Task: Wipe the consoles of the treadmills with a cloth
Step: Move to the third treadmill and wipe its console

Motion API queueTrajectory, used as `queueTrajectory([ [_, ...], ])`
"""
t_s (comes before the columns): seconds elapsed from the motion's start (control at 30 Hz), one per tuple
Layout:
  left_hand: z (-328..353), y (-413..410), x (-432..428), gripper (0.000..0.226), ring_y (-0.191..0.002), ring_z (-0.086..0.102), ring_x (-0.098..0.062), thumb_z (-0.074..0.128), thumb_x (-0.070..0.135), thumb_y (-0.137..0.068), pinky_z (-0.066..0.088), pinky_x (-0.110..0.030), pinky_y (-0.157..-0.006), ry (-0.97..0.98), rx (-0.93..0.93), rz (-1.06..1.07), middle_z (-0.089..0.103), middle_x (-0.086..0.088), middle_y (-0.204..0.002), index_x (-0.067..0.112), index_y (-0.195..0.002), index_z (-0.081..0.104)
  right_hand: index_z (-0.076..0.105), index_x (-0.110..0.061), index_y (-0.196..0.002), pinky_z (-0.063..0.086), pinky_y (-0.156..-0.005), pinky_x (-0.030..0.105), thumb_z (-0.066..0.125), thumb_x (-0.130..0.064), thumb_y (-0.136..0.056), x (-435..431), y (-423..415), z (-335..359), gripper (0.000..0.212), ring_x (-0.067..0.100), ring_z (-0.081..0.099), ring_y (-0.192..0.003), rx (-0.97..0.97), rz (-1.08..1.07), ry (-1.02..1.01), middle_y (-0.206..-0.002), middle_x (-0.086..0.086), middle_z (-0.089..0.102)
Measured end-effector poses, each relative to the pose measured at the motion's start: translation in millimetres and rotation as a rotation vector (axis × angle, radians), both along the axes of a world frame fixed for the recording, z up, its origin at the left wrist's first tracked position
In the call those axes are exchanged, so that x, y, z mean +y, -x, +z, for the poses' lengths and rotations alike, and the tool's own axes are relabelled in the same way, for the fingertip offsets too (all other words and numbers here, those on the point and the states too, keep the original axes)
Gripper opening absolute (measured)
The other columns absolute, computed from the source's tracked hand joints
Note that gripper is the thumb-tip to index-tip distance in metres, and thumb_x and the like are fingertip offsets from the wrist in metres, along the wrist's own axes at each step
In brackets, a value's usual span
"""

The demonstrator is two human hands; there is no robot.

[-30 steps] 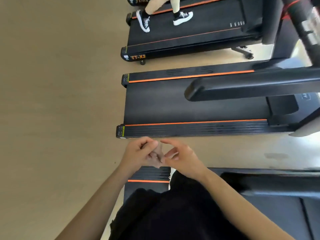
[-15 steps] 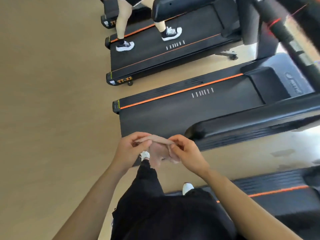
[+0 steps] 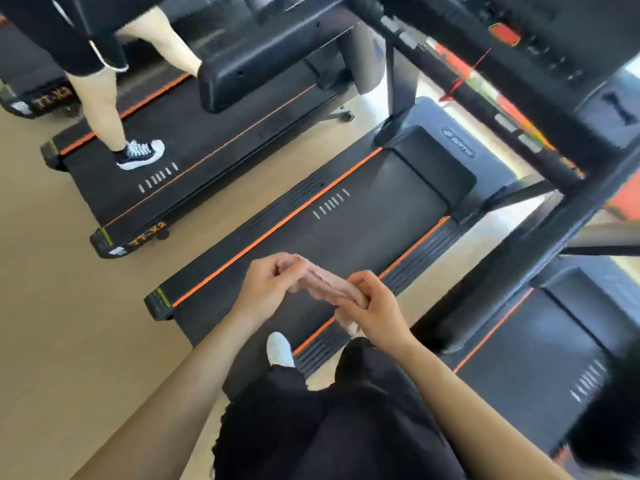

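A small pale pink cloth is stretched between my two hands, held at waist height over the rear of a black treadmill with orange stripes. My left hand pinches its left end and my right hand grips its right end. The console of this treadmill shows at the top right, dark, with a red tag and a handlebar running down from it. It is well beyond my hands.
Another person's legs in black-and-white sneakers walk on the neighbouring treadmill at upper left. A third treadmill lies at lower right. Tan floor fills the left side. My white shoe stands on the belt.
The view has swung up and right, bringing the console and handlebar into sight. My hands have drawn the cloth out longer between them, the right hand sliding further right.
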State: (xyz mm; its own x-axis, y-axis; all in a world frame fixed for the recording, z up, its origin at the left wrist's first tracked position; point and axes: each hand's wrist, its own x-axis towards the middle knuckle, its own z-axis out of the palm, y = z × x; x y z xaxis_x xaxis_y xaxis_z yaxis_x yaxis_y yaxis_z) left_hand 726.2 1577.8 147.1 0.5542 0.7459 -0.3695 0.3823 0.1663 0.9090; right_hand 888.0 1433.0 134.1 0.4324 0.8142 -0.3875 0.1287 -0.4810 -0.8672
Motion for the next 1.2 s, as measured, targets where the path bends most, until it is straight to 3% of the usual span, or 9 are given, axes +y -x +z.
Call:
queueTrajectory([
  [0.13, 1.9, -27.1, 61.0, 0.022, -0.067, 0.059, 0.007, 0.064, 0.02, -0.1, 0.045, -0.011, -0.068, 0.017, -0.016, -0.113, 0.066, 0.021, -0.066, 0.006, -0.084, 0.072, 0.062, -0.008, -0.09, 0.043, -0.061, 0.009, 0.081, -0.005, -0.083, 32.4, -9.1, 5.0, 0.02, -0.007, 0.055, -0.062, -0.087, -0.139, 0.004, -0.072, -0.01, 0.062],
  [0.23, 1.4, -54.8, 101.3, 0.03, -0.076, 0.064, -0.003, 0.069, 0.032, -0.092, 0.054, -0.025, -0.073, 0.052, -0.049, -0.131, 0.069, 0.014, -0.076, 0.003, -0.085, 0.072, 0.067, -0.009, -0.084, 0.048, -0.063, 0.015, 0.083, -0.009, -0.082, 50.9, -30.9, 5.4, 0.016, -0.004, 0.059, -0.063, -0.092, -0.234, 0.046, -0.072, -0.007, 0.068],
  [0.37, 7.2, -101.5, 151.9, 0.043, -0.071, 0.061, -0.004, 0.073, 0.042, -0.083, 0.049, -0.019, -0.065, 0.046, -0.04, -0.204, 0.064, 0.009, -0.073, -0.001, -0.08, 0.068, 0.071, -0.026, -0.084, 0.047, -0.065, 0.015, 0.076, -0.012, -0.09, 77.1, -70.1, -1.7, 0.015, -0.003, 0.059, -0.067, -0.171, -0.345, 0.011, -0.079, -0.004, 0.073],
  [0.47, 7.2, -144.3, 187.7, 0.016, -0.074, 0.065, -0.004, 0.072, 0.024, -0.095, 0.051, -0.019, -0.069, 0.015, -0.012, -0.262, 0.071, 0.01, -0.075, 0.012, -0.084, 0.075, 0.069, -0.026, -0.097, 0.045, -0.069, 0.007, 0.071, -0.014, -0.094, 104.0, -104.8, -8.0, 0.013, -0.008, 0.062, -0.076, -0.183, -0.424, -0.042, -0.089, -0.01, 0.073],
  [0.63, 11.0, -230.1, 236.7, 0.025, -0.074, 0.064, -0.009, 0.067, 0.016, -0.098, 0.053, -0.023, -0.068, 0.002, 0.009, -0.241, 0.071, -0.013, -0.085, -0.008, -0.094, 0.072, 0.064, -0.03, -0.077, 0.044, -0.064, 0.012, 0.064, -0.022, -0.098, 151.1, -171.3, -23.3, 0.023, -0.001, 0.058, -0.068, -0.209, -0.507, -0.037, -0.072, -0.02, 0.066],
  [0.8, 22.8, -307.3, 270.3, 0.039, -0.064, 0.048, -0.014, 0.064, 0.021, -0.1, 0.042, -0.028, -0.064, -0.019, -0.025, -0.244, 0.049, -0.011, -0.066, -0.015, -0.086, 0.062, 0.067, -0.028, -0.076, 0.055, -0.064, 0.033, 0.071, -0.018, -0.093, 180.3, -235.0, -6.0, 0.02, 0.005, 0.058, -0.061, -0.177, -0.58, -0.09, -0.065, -0.019, 0.063],
  [0.9, 30.8, -346.3, 288.2, 0.034, -0.061, 0.052, -0.012, 0.063, 0.02, -0.101, 0.046, -0.031, -0.066, -0.049, -0.035, -0.243, 0.056, -0.007, -0.064, -0.011, -0.087, 0.066, 0.071, -0.027, -0.084, 0.06, -0.069, 0.043, 0.076, -0.013, -0.088, 193.4, -270.5, 16.4, 0.015, 0.013, 0.064, -0.068, -0.203, -0.591, -0.152, -0.075, -0.015, 0.069],
  [1.1, 46.1, -429.7, 331.7, 0.021, -0.067, 0.059, -0.009, 0.063, 0.023, -0.101, 0.048, -0.027, -0.06, -0.13, -0.063, -0.296, 0.069, -0.001, -0.077, 0.013, -0.09, 0.077, 0.075, -0.022, -0.087, 0.049, -0.07, 0.015, 0.072, -0.01, -0.09, 225.5, -347.3, 66.1, 0.013, -0.001, 0.065, -0.077, -0.384, -0.649, -0.198, -0.082, -0.013, 0.074],
  [1.2, 55.6, -474.7, 348.7, 0.022, -0.062, 0.058, 0.0, 0.061, 0.021, -0.102, 0.047, -0.015, -0.053, -0.17, -0.098, -0.336, 0.069, 0.006, -0.074, 0.014, -0.089, 0.076, 0.075, -0.019, -0.089, 0.049, -0.069, 0.013, 0.07, -0.01, -0.092, 247.6, -384.2, 91.9, 0.01, -0.001, 0.066, -0.075, -0.433, -0.716, -0.213, -0.083, -0.013, 0.074],
])
